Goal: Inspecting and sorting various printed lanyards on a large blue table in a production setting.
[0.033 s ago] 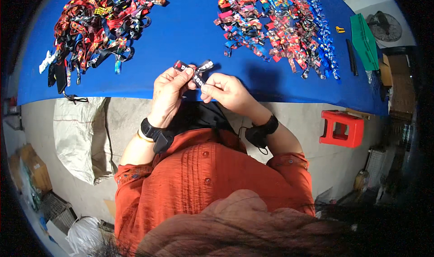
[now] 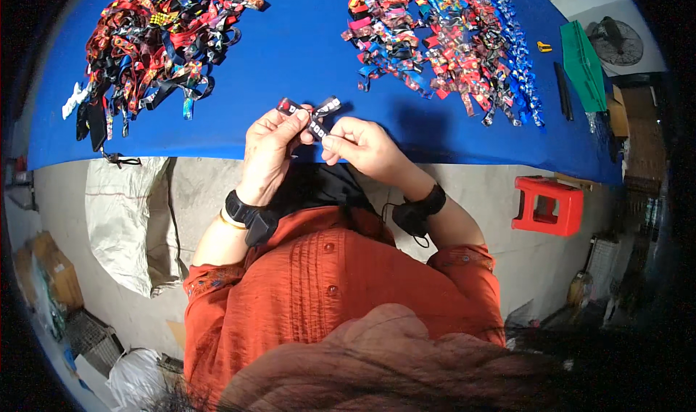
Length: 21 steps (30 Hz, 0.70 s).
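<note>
Near the front edge of the blue-covered table (image 2: 304,49), a short black printed fabric strap (image 2: 326,108) is folded so that its ends cross. My left hand (image 2: 275,133) pinches it between thumb and fingers at the fold. My right hand (image 2: 362,145) closes thumb and forefinger on the strap's lower end. Part of the strap is hidden behind my fingers. A tangled pile of red, black and yellow straps (image 2: 156,46) lies to the left. On the right, many multicoloured straps (image 2: 449,42) are laid in rows, with a blue row along the outer side.
Toward the table's right lie a yellow snipper-like tool (image 2: 544,47), a black bar (image 2: 563,93) and a green box (image 2: 582,67). A fan (image 2: 615,40) stands beyond. Below the table are a red stool (image 2: 547,206) on the right and a pale woven sack (image 2: 127,220) on the left.
</note>
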{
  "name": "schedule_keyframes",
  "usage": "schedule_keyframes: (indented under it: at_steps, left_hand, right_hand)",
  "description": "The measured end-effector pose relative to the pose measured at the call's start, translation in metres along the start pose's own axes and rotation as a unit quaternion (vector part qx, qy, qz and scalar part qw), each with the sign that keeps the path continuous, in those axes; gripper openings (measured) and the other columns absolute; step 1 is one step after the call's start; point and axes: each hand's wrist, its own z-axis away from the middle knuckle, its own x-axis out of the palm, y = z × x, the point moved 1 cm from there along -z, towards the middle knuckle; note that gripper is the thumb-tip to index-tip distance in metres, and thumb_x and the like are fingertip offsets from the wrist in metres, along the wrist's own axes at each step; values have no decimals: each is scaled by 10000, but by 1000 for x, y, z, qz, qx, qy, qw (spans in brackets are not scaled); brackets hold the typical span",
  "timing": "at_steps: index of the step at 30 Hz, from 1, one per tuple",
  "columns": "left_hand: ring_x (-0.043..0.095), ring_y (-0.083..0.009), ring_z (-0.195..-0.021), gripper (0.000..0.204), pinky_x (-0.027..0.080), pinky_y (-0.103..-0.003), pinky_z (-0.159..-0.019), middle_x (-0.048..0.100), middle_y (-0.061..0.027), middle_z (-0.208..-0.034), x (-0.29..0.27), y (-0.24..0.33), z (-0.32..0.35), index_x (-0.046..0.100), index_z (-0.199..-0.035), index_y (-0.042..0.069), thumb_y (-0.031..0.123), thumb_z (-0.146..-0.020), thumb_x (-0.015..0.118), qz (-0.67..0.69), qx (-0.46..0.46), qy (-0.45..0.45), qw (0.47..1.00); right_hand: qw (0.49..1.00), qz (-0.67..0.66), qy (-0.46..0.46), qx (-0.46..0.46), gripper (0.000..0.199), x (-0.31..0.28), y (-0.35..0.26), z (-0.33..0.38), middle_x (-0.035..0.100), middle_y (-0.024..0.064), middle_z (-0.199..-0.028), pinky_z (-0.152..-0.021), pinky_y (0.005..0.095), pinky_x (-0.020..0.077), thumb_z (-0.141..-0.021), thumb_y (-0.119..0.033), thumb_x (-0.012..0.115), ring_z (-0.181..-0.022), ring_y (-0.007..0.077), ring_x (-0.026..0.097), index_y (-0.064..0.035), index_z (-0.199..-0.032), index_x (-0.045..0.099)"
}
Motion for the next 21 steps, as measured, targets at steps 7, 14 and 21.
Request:
schedule_keyframes:
  at_steps: [7, 14, 21]
  left_hand:
    - [553, -59, -631, 128, 444, -201, -598, 669, 7, -814, 6, 3, -2, 695, -1028, 10, 111, -959, 658, -45, 9, -13, 999]
    - [460, -20, -577, 85, 352, -184, -521, 622, 50, -756, 16, -7, -5, 648, -922, 82, 150, -950, 691, -83, 58, -27, 994]
    - [386, -16, -482, 67, 269, -196, -419, 638, 15, -788, 21, -9, -12, 617, -929, 75, 111, -963, 663, -3, 4, -9, 1000]
  right_hand:
    - [996, -17, 53, -68, 99, -3, 2, -6, 649, 39, -988, -827, 274, 524, -1013, -94, 569, -892, 93, 627, -6, -1056, 557]
    - [989, -52, 120, -62, 101, 5, -11, -9, 616, 4, -887, -687, 225, 473, -999, -105, 595, -811, 46, 561, -19, -1014, 544]
    - [980, -161, 108, -52, 70, -7, -15, -6, 545, -23, -801, -487, 213, 371, -1017, -109, 509, -588, 24, 450, -58, -1041, 550]
